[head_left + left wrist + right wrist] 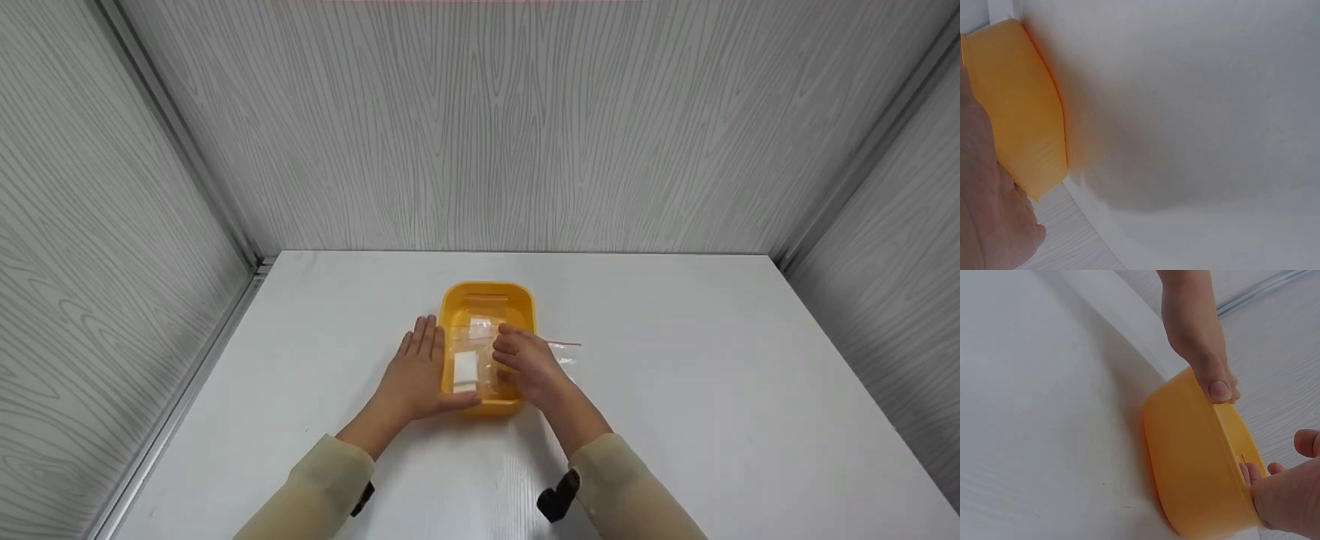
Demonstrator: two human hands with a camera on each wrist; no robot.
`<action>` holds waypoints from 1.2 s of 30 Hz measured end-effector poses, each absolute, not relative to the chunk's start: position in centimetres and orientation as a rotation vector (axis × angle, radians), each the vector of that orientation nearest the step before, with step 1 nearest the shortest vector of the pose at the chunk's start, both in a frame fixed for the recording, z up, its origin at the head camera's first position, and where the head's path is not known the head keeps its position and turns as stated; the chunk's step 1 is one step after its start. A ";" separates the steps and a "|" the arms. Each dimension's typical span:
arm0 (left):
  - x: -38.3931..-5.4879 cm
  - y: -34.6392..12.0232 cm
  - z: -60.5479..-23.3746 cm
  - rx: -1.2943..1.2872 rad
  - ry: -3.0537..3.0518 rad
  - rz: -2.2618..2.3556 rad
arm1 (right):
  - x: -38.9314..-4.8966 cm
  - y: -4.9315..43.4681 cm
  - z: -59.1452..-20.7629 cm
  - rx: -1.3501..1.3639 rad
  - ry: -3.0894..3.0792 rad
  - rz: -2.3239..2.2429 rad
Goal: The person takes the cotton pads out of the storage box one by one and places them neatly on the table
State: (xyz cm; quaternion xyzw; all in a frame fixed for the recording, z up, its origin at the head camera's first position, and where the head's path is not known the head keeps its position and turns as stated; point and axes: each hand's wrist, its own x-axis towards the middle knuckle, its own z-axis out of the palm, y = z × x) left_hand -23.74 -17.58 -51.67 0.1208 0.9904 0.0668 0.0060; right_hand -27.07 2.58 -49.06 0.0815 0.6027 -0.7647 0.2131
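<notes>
A person's bare hands close in on a yellow container (487,286) at the center of the head frame, where I follow them from afar on a pale counter (675,375). The left hand (416,379), on the container's left, is spread: straight fingers run along the side wall and the thumb reaches across the near rim at bottom center. The right hand (529,367) crosses the right rim, its fingers bent inward over the contents; whether they pinch anything I cannot tell.

Inside, clear plastic bags (487,349) lie with a white piece (465,367) at lower left. Another clear bag (564,356), edged by a reddish line, juts out just right of the right hand; I cannot make out whether it lies on the counter or hangs from the rim.

The risks, as I judge them, are small but real. A bent finger or drawn-back wrist could catch the protruding bag and drag it aside. Slick plastic could slide over its neighbors and ride up above the rim. Pressure on the right rim, unmatched by the left palm, could skid or tip the container, which looks light.
</notes>
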 end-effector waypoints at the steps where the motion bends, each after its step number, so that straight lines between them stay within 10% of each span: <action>1: -23.8 -17.6 -51.7 0.379 3.103 0.206 | -27.1 2.6 -49.1 0.227 1.667 -2.123; 36: -24.0 -17.6 -52.0 0.402 3.115 0.134 | -27.5 2.1 -50.0 0.257 1.622 -2.093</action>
